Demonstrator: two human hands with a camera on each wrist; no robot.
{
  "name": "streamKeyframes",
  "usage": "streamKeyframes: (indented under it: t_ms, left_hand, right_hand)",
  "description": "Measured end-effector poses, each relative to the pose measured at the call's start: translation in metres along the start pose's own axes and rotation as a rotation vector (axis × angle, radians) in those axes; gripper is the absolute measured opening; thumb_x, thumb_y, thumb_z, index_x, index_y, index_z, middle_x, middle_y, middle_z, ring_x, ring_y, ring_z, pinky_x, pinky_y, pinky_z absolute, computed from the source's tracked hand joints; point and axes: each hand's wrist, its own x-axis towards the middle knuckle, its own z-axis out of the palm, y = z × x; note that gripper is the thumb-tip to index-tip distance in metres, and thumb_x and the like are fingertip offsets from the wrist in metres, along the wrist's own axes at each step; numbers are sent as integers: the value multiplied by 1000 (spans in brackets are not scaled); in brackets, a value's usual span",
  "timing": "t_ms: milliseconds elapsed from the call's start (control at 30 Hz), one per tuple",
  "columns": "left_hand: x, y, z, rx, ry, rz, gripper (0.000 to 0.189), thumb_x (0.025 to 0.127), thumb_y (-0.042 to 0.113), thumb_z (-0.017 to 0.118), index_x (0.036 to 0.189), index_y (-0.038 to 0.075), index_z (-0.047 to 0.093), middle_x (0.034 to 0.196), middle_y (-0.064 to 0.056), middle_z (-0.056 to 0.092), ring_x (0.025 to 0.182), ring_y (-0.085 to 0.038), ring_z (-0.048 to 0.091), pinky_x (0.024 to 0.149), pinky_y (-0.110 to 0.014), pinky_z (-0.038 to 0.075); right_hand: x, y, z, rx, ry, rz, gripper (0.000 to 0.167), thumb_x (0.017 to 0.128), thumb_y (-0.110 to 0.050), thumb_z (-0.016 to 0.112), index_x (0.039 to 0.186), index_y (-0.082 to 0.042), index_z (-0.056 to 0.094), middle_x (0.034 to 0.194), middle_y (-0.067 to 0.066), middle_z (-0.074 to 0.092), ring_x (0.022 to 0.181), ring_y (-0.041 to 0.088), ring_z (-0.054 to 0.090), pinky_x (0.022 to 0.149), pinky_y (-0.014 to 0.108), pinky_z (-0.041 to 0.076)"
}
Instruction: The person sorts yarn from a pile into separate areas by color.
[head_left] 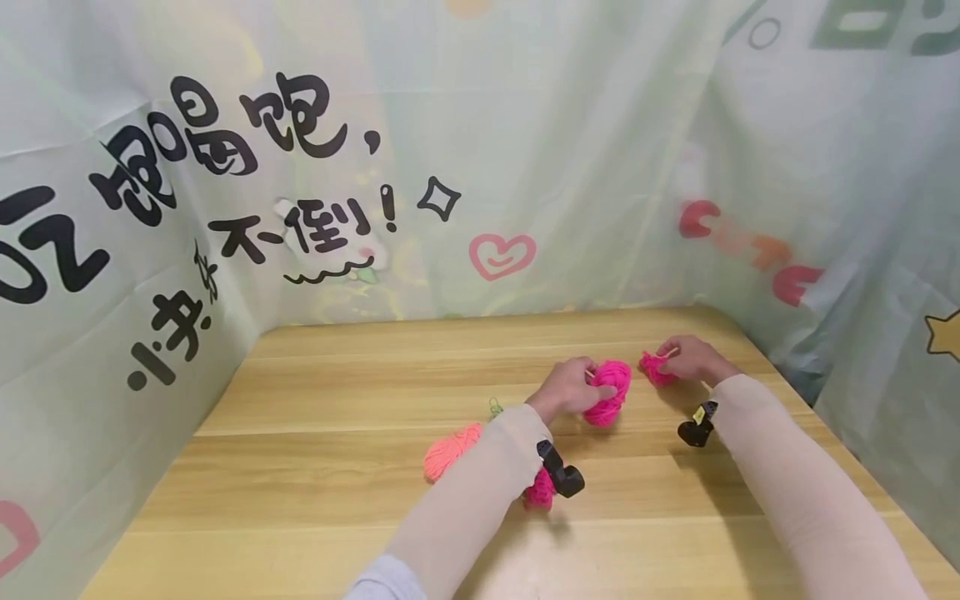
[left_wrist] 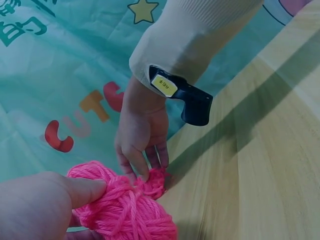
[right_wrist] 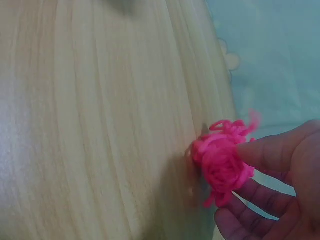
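My left hand [head_left: 567, 387] grips a hot-pink ball of yarn [head_left: 609, 393] above the right half of the table, the thumb lying across the strands in the left wrist view. To its right, my right hand [head_left: 692, 360] pinches a small pink yarn piece [right_wrist: 224, 167], which looks knotted or crocheted, with short loops sticking out. This small piece is close to the tabletop near the far right edge. A thin pale sliver shows at the fingers of each hand in the head view; what it is I cannot tell.
A coral ball of yarn [head_left: 450, 452] lies on the wooden table [head_left: 300, 483], partly behind my left forearm. Below that forearm shows another pink yarn bundle [head_left: 538, 493]. Small green loops [head_left: 495, 407] lie farther back. A printed curtain [head_left: 585, 167] surrounds the table's far sides.
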Motion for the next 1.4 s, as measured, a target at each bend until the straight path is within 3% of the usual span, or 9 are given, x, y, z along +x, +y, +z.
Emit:
streamKeyframes:
  t_ms: [433, 600, 733, 933, 1067, 1200, 1400]
  left_hand:
    - [3, 2, 7, -44, 29, -41, 43, 87, 40, 72, 119, 12, 62, 98, 2, 64, 87, -12, 60, 71, -26, 49]
    - [4, 3, 10, -99, 42, -77, 46, 86, 40, 73, 121, 12, 62, 94, 2, 63, 82, -12, 59, 69, -27, 49]
    - [6, 5, 11, -148, 56, -121, 43, 86, 40, 73, 115, 11, 62, 91, 1, 62, 77, -13, 59, 68, -28, 49]
    - [8, 6, 16, -274, 65, -201, 38, 86, 38, 73, 109, 11, 60, 88, -1, 59, 72, -15, 60, 66, -30, 52]
    - [11, 5, 22, -349, 97, -246, 34, 87, 35, 73, 105, 11, 58, 89, -2, 57, 75, -17, 59, 66, -33, 54]
    - [14, 8, 31, -490, 119, -282, 26, 87, 22, 74, 99, 7, 56, 87, -7, 56, 73, -22, 63, 62, -40, 57]
    - [18, 14, 41, -604, 103, -313, 24, 87, 9, 71, 102, 5, 53, 92, -11, 55, 79, -28, 64, 61, -46, 57]
  right_hand:
    - [5, 5, 4, -16, 20, 47, 30, 92, -16, 59, 107, 10, 58, 97, 21, 60, 89, 31, 56, 71, 34, 47]
    - [6, 9, 3, 10, 4, 27, 26, 90, -14, 61, 103, 9, 61, 96, 20, 61, 88, 28, 55, 68, 30, 47]
    - [6, 11, 2, 94, -12, 42, 25, 88, -10, 62, 103, 10, 61, 96, 19, 60, 83, 22, 56, 65, 29, 50]
    - [8, 9, 4, 234, -47, 101, 26, 89, -6, 61, 107, 12, 57, 95, 15, 60, 74, 13, 58, 65, 31, 55]
    - [9, 9, 6, 260, -41, 129, 25, 89, -6, 60, 107, 11, 56, 93, 12, 60, 73, 12, 58, 64, 31, 54]
    - [10, 11, 10, 285, -28, 167, 24, 90, -6, 58, 108, 9, 55, 93, 11, 58, 74, 13, 57, 65, 31, 54]
    - [10, 10, 13, 279, 3, 188, 24, 89, -7, 57, 109, 7, 57, 96, 12, 56, 76, 16, 55, 65, 31, 54]
